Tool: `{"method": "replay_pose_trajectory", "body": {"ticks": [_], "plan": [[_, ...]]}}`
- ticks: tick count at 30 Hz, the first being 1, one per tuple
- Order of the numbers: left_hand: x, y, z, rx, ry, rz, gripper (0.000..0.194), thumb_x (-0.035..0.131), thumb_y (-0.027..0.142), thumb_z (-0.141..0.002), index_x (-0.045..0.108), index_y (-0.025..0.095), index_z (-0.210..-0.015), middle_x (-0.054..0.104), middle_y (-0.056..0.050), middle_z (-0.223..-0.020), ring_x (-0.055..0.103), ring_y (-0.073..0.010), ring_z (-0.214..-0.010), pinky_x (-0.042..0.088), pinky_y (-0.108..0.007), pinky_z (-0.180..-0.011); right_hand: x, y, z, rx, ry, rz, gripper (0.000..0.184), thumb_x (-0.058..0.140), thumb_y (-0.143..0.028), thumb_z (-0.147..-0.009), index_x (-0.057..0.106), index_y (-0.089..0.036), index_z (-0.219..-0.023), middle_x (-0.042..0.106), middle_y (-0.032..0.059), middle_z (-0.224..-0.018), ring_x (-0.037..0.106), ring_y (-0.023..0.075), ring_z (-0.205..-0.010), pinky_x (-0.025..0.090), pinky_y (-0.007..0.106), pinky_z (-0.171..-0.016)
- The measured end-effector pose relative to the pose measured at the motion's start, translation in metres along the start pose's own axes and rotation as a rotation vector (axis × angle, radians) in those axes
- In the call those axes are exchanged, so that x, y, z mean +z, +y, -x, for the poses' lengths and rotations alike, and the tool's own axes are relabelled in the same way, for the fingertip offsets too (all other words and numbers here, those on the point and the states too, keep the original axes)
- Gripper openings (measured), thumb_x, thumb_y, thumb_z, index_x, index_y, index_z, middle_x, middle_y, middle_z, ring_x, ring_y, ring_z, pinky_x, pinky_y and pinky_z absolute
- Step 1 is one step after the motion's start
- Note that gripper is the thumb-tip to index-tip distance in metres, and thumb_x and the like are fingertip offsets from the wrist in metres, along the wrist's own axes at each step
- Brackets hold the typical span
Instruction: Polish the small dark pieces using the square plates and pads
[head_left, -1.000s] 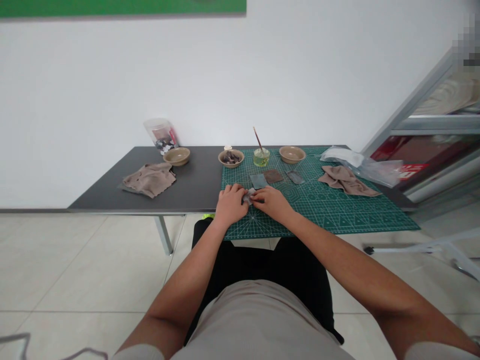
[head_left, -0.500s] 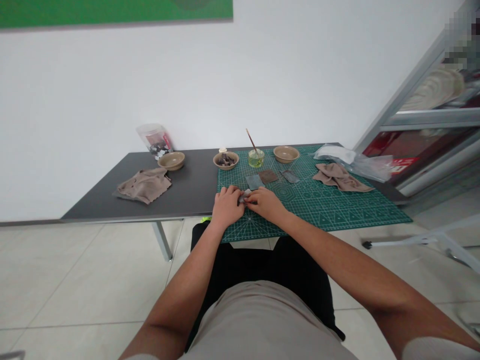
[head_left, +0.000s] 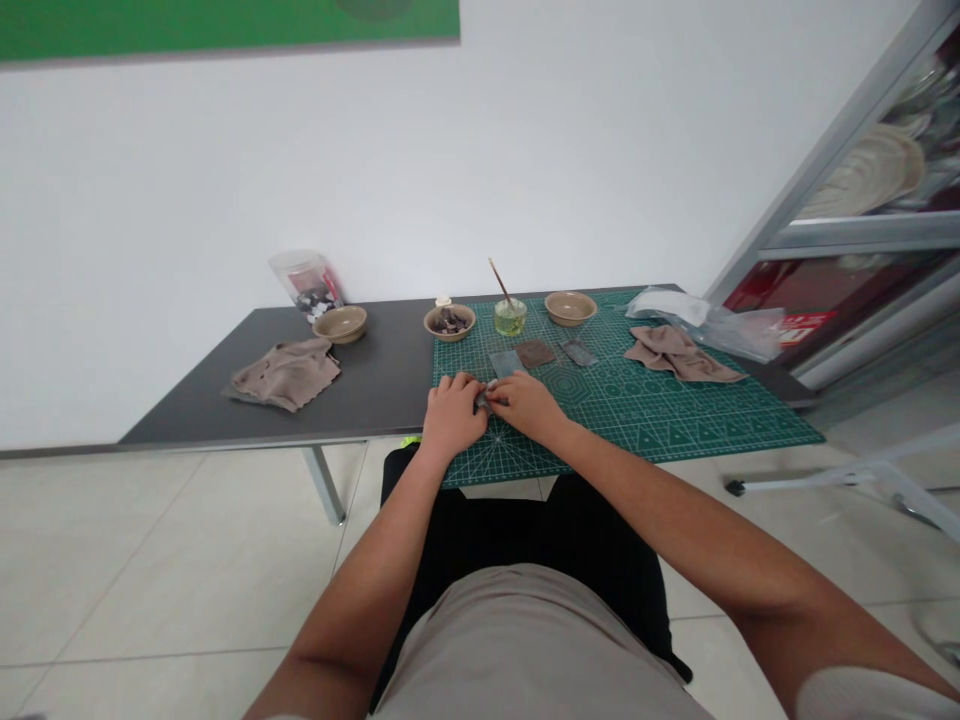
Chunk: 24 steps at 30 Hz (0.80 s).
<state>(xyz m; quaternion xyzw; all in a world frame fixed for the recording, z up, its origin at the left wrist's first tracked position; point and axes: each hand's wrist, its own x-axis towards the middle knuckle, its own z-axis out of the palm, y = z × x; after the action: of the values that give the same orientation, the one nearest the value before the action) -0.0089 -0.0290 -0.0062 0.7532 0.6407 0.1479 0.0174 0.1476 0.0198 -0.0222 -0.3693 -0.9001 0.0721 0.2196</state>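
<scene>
My left hand is closed at the near edge of the green cutting mat, its fingertips on a small greyish piece. My right hand meets it from the right, thumb and fingers pinched at the same spot. Fingers cover most of the piece, so its kind cannot be made out. Just beyond lie a blue-grey sheet, a brown square that looks like sandpaper, and a dark grey flat piece.
Behind them stand a bowl of dark bits, a glass with yellowish liquid and a brush, and another bowl. Cloths lie left and right, near a plastic bag. A third bowl and clear tub stand left.
Both hands stay together at the mat's near edge. My right fingers have shifted very slightly on the small piece. The view has moved a little.
</scene>
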Motion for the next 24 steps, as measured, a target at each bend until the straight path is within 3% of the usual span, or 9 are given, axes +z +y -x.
{"method": "replay_pose_trajectory", "body": {"ticks": [10,17,24], "plan": [[0.003,0.0,0.002,0.007,0.014,-0.003,0.032,0.05,0.026,-0.089,0.064,0.025,-0.117,0.061,-0.007,-0.129,0.051,-0.0291,-0.114,0.044,-0.045,-0.094,-0.012,0.017,0.013,0.046,0.003,0.033,0.013,0.068,-0.02,-0.088,0.08,-0.02,-0.092,0.077,0.0069,-0.1,0.064,0.0219,-0.09,0.046,0.037,-0.087],[0.002,0.0,0.002,0.009,0.013,-0.011,0.031,0.048,0.026,-0.091,0.064,0.025,-0.117,0.062,-0.007,-0.127,0.051,-0.0288,-0.114,0.043,-0.045,-0.093,0.0,0.004,0.002,-0.003,0.012,0.047,0.016,0.064,-0.02,-0.092,0.08,-0.019,-0.091,0.077,0.0075,-0.099,0.064,0.0207,-0.09,0.043,0.038,-0.089],[0.005,0.0,0.002,0.02,0.031,-0.038,0.032,0.05,0.026,-0.089,0.064,0.024,-0.118,0.062,-0.006,-0.127,0.051,-0.0282,-0.113,0.044,-0.044,-0.091,-0.01,0.011,0.014,0.025,0.008,-0.04,0.013,0.071,-0.018,-0.086,0.081,-0.02,-0.094,0.078,0.0064,-0.102,0.066,0.0213,-0.092,0.046,0.036,-0.086]]}}
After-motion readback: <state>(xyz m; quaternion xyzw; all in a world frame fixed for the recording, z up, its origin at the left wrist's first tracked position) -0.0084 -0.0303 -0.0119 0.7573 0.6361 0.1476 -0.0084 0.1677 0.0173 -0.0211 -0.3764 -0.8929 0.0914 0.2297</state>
